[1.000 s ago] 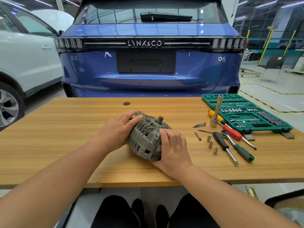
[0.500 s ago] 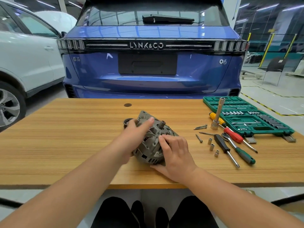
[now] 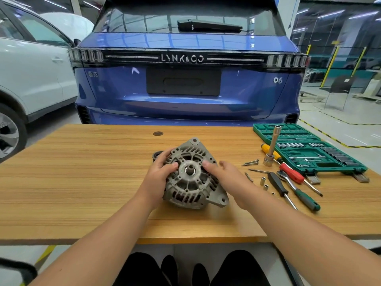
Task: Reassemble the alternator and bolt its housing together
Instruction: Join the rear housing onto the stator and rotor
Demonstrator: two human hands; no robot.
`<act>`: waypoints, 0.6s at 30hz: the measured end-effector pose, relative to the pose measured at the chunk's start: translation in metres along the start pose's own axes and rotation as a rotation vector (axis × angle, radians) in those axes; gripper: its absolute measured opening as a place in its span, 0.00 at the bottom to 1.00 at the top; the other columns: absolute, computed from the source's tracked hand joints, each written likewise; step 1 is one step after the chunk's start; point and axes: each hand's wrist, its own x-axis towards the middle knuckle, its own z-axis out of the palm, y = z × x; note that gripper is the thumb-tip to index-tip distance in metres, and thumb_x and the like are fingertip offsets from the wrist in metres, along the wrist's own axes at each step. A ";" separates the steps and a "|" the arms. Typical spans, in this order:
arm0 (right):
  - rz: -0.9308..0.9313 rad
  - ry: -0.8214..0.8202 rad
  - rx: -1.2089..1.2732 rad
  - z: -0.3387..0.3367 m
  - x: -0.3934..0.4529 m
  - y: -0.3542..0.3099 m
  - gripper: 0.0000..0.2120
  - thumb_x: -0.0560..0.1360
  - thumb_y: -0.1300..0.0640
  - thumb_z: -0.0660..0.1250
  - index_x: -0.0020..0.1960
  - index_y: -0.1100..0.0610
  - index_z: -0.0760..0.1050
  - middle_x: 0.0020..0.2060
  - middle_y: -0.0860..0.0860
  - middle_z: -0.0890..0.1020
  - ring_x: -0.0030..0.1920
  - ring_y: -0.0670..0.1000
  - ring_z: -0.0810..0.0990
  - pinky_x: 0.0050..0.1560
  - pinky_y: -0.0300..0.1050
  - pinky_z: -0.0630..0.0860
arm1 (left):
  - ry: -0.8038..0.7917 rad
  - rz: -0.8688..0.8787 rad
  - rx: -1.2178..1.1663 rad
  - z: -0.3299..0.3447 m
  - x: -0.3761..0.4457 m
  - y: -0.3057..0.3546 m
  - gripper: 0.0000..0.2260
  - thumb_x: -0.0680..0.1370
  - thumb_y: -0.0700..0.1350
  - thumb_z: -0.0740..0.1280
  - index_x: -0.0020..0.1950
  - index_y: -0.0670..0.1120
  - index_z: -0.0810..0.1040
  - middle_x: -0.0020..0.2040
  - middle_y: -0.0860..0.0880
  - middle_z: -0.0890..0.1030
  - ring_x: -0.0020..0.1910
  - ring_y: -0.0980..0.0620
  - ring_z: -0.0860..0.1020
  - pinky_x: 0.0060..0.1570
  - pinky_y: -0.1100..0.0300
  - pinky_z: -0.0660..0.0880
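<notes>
The grey cast alternator [image 3: 191, 182] rests on the wooden table [image 3: 82, 182], its finned front face and shaft stub turned toward me. My left hand [image 3: 158, 174] grips its left rim, thumb on the face. My right hand [image 3: 224, 174] lies against its right side with fingers spread, fingertips touching the face. Long housing bolts [image 3: 250, 162] lie loose on the table to the right. A dark pulley [image 3: 157, 156] peeks out behind my left hand.
A green socket set case [image 3: 309, 149] lies open at the right. Next to it are a socket on an extension [image 3: 272, 147], a ratchet [image 3: 296, 188], screwdrivers [image 3: 281, 188] and small sockets [image 3: 263, 182]. A blue car stands behind the table.
The alternator has been tipped up and turned so its front face points at me. My right hand slid from its near side to its right side.
</notes>
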 end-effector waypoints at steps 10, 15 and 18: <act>-0.137 -0.171 0.319 -0.006 0.021 0.004 0.20 0.75 0.45 0.74 0.62 0.54 0.79 0.50 0.57 0.87 0.49 0.61 0.87 0.43 0.54 0.84 | 0.074 0.018 -0.129 0.006 0.006 -0.021 0.19 0.74 0.47 0.67 0.63 0.57 0.81 0.59 0.45 0.85 0.58 0.40 0.85 0.49 0.46 0.83; -0.133 -0.210 0.424 -0.018 0.022 0.023 0.23 0.76 0.44 0.72 0.67 0.53 0.76 0.57 0.59 0.85 0.56 0.63 0.85 0.57 0.65 0.81 | 0.004 -0.002 -0.095 0.021 0.012 -0.018 0.18 0.75 0.48 0.68 0.64 0.58 0.80 0.59 0.45 0.85 0.57 0.40 0.85 0.49 0.47 0.83; -0.133 -0.207 0.501 -0.018 0.020 0.032 0.28 0.72 0.42 0.72 0.69 0.53 0.75 0.59 0.59 0.84 0.58 0.63 0.84 0.59 0.65 0.79 | -0.017 -0.013 -0.072 0.024 0.016 -0.014 0.20 0.74 0.48 0.69 0.66 0.57 0.79 0.58 0.44 0.86 0.55 0.40 0.86 0.46 0.50 0.83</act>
